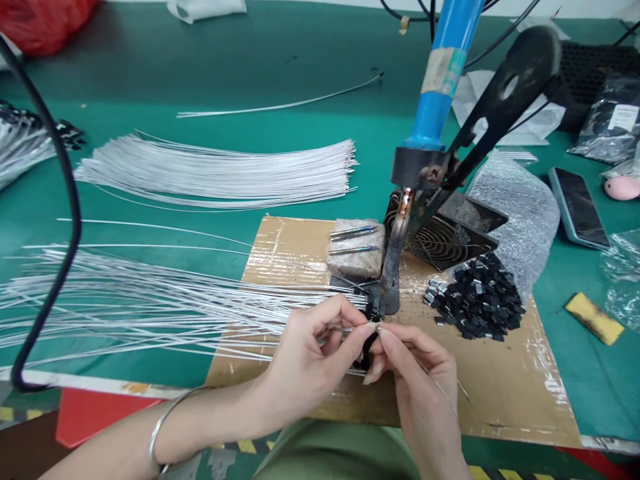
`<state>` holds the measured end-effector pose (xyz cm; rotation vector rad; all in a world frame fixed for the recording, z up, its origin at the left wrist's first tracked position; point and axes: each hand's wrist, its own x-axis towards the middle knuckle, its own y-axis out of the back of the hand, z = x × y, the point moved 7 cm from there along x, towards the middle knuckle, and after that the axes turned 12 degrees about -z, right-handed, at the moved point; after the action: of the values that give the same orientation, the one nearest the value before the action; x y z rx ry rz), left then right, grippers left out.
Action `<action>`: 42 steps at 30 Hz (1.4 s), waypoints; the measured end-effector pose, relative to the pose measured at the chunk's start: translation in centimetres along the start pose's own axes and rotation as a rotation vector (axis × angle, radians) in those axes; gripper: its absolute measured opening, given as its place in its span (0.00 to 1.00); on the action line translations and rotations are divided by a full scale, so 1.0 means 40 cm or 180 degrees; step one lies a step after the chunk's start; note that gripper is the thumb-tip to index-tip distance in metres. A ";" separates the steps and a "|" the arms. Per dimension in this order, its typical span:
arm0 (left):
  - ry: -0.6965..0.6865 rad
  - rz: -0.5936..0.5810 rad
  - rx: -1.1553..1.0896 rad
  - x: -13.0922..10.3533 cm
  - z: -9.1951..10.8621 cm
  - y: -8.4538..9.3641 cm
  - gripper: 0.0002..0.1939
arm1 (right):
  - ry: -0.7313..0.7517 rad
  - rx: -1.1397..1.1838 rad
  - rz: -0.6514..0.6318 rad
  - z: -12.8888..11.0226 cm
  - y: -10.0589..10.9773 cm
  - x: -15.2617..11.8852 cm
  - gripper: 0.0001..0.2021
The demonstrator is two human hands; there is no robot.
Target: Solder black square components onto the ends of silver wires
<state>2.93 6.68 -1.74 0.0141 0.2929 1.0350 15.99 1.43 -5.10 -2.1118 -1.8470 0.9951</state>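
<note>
My left hand (315,360) is closed in a pinch, thumb against forefinger, on a thin white wire (346,329). Fingertip to fingertip with it, my right hand (417,373) is also pinched shut. A thin silvery wire (443,393) runs out of my right hand and loops below it; what sits right between the fingertips is hidden. Just behind the hands, the tip of a blue-handled soldering iron (395,253), held in a black stand, points down. Many white wires (200,300) fan out to the left, their right ends at black pieces (373,303) near the fingers.
Brown cardboard (505,393) covers the green table under the hands. On it lie a heap of small black connectors (477,297), a fan (440,243) and a grey block (356,263) with metal tips. Beyond are a wire bundle (225,170), a phone (579,207) and a yellow sponge (594,318).
</note>
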 end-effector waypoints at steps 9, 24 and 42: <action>-0.0129 0.0005 0.0300 -0.008 0.016 0.010 0.10 | -0.0377 0.0184 -0.0675 0.006 0.007 0.018 0.07; -0.0144 0.0259 0.0186 -0.018 -0.011 0.008 0.08 | -0.0273 0.0270 -0.0628 0.018 0.007 0.017 0.06; 0.0175 0.0143 -0.0105 0.007 -0.001 0.014 0.07 | 0.1322 -0.2955 0.0632 -0.168 0.141 -0.026 0.06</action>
<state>2.59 7.19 -1.76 -0.0377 0.3267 1.0858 24.46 1.19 -2.55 -2.7028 -2.0964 -0.4095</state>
